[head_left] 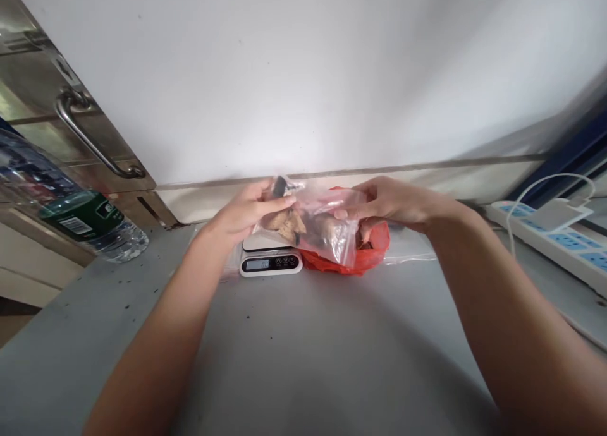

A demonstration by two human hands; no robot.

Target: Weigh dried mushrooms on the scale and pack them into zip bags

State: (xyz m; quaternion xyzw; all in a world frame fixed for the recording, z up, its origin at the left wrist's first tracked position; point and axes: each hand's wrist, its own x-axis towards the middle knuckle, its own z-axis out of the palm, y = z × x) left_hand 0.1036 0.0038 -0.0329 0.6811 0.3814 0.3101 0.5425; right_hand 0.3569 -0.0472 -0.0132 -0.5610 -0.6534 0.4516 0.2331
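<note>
Between my two hands hangs a clear plastic bag (334,234) with brown dried pieces (286,224) inside, tilted over a small digital scale (271,263). My left hand (246,210) pinches the bag's left end, thumb on the near side. At the other end, my right hand (386,202) grips the bag with thumb and fingers. Behind and below the clear bag lies a red plastic bag (370,253), opened at the top, with brownish contents partly showing near my right fingers. The scale's display is lit and its plate is mostly covered by the bag.
A large water bottle (80,211) with a green label stands at the left. On the right lies a white power strip (564,234) with a plugged-in charger (562,215) and white cable. A white wall rises behind the grey table (332,347); dark crumbs dot its left side.
</note>
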